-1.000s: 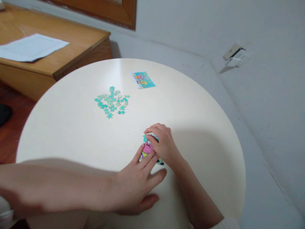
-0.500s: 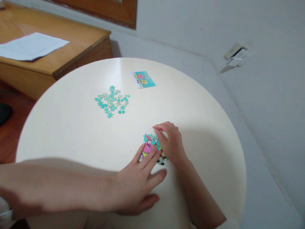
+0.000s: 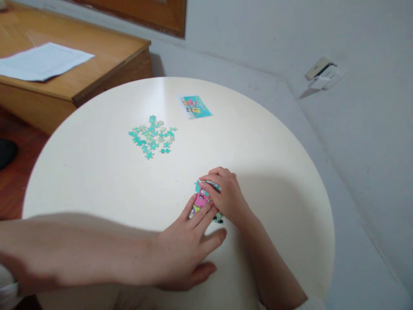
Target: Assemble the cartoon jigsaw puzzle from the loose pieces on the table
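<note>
A partly assembled jigsaw puzzle (image 3: 202,197) with a pink starfish cartoon figure lies on the white round table near my hands. Resting flat with fingers spread, my left hand (image 3: 185,247) presses its fingertips on the lower part of the puzzle. My right hand (image 3: 229,196) is over the upper right part, its thumb and index finger brought together at the top edge. Whatever may be between those two fingertips is too small to make out. Both hands cover much of the puzzle's right side.
Loose teal and pale puzzle pieces (image 3: 151,137) lie in a cluster at the table's left centre. Behind them is a small reference picture (image 3: 196,107). A wooden desk (image 3: 106,47) with a paper sheet (image 3: 48,62) stands at the back left; a wall socket (image 3: 325,74) is at right.
My right hand has shifted left along the puzzle's top edge, now covering more of its upper part. My left hand stays in place.
</note>
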The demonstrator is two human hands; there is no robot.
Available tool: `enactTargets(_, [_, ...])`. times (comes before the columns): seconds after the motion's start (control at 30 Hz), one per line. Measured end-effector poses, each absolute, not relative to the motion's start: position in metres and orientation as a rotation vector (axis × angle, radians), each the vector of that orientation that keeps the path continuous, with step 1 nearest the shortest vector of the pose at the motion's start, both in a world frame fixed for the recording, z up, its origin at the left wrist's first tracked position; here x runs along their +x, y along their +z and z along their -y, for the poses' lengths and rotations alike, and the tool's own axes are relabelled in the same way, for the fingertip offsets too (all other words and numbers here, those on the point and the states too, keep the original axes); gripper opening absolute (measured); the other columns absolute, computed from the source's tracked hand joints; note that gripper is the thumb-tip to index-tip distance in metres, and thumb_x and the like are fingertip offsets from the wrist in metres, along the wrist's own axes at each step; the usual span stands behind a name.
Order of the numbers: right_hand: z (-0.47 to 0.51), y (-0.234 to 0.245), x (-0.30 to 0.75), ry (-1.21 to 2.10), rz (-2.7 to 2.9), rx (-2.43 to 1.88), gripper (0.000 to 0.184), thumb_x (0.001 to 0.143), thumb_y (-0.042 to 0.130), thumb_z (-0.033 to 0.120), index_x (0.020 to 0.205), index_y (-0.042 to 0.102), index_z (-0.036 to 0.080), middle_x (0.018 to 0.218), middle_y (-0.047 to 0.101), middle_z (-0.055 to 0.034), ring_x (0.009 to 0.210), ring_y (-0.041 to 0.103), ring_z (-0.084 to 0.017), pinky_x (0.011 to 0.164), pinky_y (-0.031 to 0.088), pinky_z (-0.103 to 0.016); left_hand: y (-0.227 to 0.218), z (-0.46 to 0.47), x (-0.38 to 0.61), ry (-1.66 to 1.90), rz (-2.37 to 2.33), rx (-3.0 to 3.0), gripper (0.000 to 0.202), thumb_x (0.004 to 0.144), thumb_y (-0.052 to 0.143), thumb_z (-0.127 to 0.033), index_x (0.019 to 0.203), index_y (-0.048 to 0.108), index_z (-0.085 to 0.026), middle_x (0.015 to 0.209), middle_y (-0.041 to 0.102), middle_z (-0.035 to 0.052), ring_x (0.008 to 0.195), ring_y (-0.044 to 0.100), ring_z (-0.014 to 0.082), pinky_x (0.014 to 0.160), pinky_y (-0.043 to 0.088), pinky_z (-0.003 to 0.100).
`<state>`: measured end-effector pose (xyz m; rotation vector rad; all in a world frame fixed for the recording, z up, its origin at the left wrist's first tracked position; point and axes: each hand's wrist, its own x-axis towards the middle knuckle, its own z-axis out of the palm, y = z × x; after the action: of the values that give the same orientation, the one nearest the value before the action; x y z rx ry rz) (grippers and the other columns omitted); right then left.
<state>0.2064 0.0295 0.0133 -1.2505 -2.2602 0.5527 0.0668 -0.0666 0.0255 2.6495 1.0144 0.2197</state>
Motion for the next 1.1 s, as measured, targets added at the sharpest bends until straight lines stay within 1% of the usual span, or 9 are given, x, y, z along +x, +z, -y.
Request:
enactTargets(0.23, [-0.0297,0.0141,0.2064,0.568,2.273,-1.235,0.017,0.084,0.055,0.017,0.078,0.069,0.023,0.083,0.063,-0.0034,0.086,0.057,-0.018,0.082,0.038,-0.036,0.0258,0.0664,0.0674,0.210,-1.015,2.649,0.055,0.087,0.047,-0.050,0.131,0.044,-0.018,0.137,0.043,0.0222,0.134,0.029,0.0369,0.107,0.014,0.062])
enactTargets(0.57, [-0.0289,0.0134,0.2036,0.599,2.210,-1.235,0.009,0.077,0.061,0.013,0.075,0.063,0.022,0.083,0.065,-0.0026,0.086,0.058,-0.019,0.083,0.039,-0.036,0.0264,0.0667,0.0678,0.210,-1.013,2.650,0.055,0.086,0.048,-0.049,0.131,0.044,-0.018,0.136,0.043,0.0239,0.132,0.031,0.0382,0.106,0.017,0.063])
enactTargets(0.7, [-0.0294,0.0139,0.2037,0.613,2.215,-1.244,0.009,0.076,0.063,0.013,0.075,0.063,0.022,0.084,0.065,-0.0022,0.086,0.058,-0.018,0.083,0.039,-0.036,0.0267,0.0666,0.0675,0.212,-1.010,2.643,0.055,0.086,0.048,-0.049,0.131,0.044,-0.017,0.136,0.043,0.0247,0.133,0.031,0.0385,0.106,0.017,0.063])
enactTargets(0.83, [-0.0291,0.0145,0.2050,0.605,2.238,-1.275,0.009,0.074,0.066,0.015,0.079,0.065,0.023,0.088,0.064,-0.0030,0.090,0.058,-0.019,0.084,0.038,-0.037,0.0264,0.0669,0.0667,0.213,-1.010,2.635,0.055,0.086,0.048,-0.049,0.131,0.043,-0.017,0.136,0.042,0.0255,0.133,0.030,0.0394,0.105,0.018,0.063])
enactTargets(0.93, [-0.0281,0.0160,0.2058,0.559,2.266,-1.299,0.008,0.075,0.067,0.017,0.081,0.067,0.023,0.090,0.064,-0.0036,0.092,0.057,-0.020,0.086,0.037,-0.038,0.0262,0.0671,0.0667,0.219,-1.009,2.642,0.055,0.086,0.049,-0.049,0.131,0.044,-0.017,0.137,0.040,0.0260,0.133,0.030,0.0398,0.105,0.019,0.063])
enactTargets(1.1, [-0.0273,0.0180,0.2050,0.501,2.327,-1.259,0.008,0.078,0.063,0.015,0.079,0.066,0.022,0.088,0.063,-0.0036,0.091,0.056,-0.020,0.083,0.037,-0.037,0.0263,0.0673,0.0672,0.231,-1.017,2.658,0.055,0.086,0.049,-0.050,0.130,0.044,-0.017,0.135,0.042,0.0257,0.133,0.030,0.0398,0.104,0.019,0.064])
